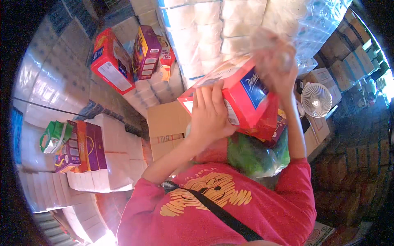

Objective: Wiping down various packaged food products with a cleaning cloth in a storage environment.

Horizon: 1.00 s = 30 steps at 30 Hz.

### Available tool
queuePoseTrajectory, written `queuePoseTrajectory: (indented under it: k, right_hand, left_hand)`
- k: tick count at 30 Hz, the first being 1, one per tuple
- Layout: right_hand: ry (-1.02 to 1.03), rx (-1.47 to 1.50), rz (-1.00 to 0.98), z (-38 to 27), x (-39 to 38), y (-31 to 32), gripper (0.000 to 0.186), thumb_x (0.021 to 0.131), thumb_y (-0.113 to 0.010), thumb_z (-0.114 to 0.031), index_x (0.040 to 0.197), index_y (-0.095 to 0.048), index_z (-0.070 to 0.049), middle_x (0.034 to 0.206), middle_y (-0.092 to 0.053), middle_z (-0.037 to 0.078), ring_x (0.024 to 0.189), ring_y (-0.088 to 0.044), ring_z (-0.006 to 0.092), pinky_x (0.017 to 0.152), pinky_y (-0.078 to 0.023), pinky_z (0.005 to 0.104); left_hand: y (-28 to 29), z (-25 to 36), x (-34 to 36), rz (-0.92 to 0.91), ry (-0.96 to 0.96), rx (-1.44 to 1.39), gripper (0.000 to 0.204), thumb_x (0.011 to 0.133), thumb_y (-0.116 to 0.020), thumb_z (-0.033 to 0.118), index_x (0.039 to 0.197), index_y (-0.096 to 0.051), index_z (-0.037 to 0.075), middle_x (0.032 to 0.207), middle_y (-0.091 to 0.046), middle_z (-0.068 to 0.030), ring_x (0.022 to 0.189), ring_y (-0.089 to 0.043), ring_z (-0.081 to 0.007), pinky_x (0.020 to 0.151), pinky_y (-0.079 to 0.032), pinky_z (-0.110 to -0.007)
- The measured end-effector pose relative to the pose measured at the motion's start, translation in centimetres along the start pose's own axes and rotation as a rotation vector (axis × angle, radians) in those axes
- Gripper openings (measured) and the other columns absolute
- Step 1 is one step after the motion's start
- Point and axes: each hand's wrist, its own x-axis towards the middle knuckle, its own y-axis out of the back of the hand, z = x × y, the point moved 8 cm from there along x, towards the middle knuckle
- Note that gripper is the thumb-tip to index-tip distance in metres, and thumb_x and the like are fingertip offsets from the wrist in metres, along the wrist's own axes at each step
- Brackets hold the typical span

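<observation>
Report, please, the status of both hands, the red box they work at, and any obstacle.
Left hand on red box. Right hand blurred at blue-panelled end, grip unclear. Box tilted. Green plastic below; no obvious obstacle.

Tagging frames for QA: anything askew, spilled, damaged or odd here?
Nothing stands out as spilled or damaged. The held box is tilted, but the left hand grips it, so that seems normal. The right hand is blurred; can't tell what, if anything, it holds.
</observation>
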Motion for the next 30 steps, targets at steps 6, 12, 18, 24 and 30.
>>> queuePoseTrajectory:
  k: [6,12,18,24,30]
  right_hand:
    - [-0.221,-0.053,0.129,12.2,0.9,4.6,0.036,0.069,-0.074,-0.014,0.099,-0.057,-0.003,0.097,-0.058,0.008,0.089,-0.055,0.0161,0.073,-0.046,0.0284]
    - [0.022,0.082,-0.187,-3.8,-2.6,0.3,0.034,0.061,-0.072,-0.014,0.091,-0.057,-0.007,0.102,-0.058,0.011,0.097,-0.052,0.0236,0.081,-0.043,0.0361]
    - [0.196,0.276,-0.175,-7.5,-3.2,-1.4,0.029,0.058,-0.077,-0.02,0.083,-0.062,-0.015,0.103,-0.057,0.013,0.093,-0.054,0.0321,0.083,-0.041,0.0422]
    - [-0.022,-0.144,0.133,7.1,2.9,2.0,0.03,0.07,-0.072,-0.017,0.093,-0.058,-0.004,0.092,-0.059,0.01,0.088,-0.056,0.0257,0.077,-0.044,0.0348]
    - [-0.09,0.038,0.062,3.1,0.4,-0.4,0.034,0.06,-0.077,-0.013,0.089,-0.06,-0.008,0.094,-0.059,0.01,0.091,-0.055,0.023,0.079,-0.044,0.0322]
  left_hand:
    - [-0.1,1.0,0.2,-0.041,-0.018,-0.015,0.096,0.047,-0.077,0.032,0.123,-0.032,-0.003,0.098,-0.044,-0.0161,0.09,-0.045,-0.0321,0.086,-0.036,-0.042]
    - [-0.7,0.9,-0.6,-0.052,0.011,0.022,0.094,0.043,-0.079,0.034,0.119,-0.036,-0.002,0.1,-0.043,-0.0169,0.092,-0.044,-0.0331,0.087,-0.034,-0.044]
    - [-1.4,0.4,-0.9,-0.13,-0.116,0.108,0.087,0.052,-0.075,0.042,0.115,-0.042,-0.007,0.103,-0.044,-0.0165,0.096,-0.04,-0.0376,0.09,-0.034,-0.05]
    - [1.2,-1.6,0.9,0.001,0.004,-0.055,0.099,0.048,-0.08,0.034,0.122,-0.029,-0.007,0.104,-0.043,-0.0181,0.095,-0.045,-0.035,0.08,-0.043,-0.041]
    - [1.6,-2.8,1.5,0.041,0.031,-0.05,0.102,0.05,-0.082,0.038,0.123,-0.026,-0.006,0.104,-0.043,-0.0198,0.096,-0.046,-0.0376,0.075,-0.046,-0.043]
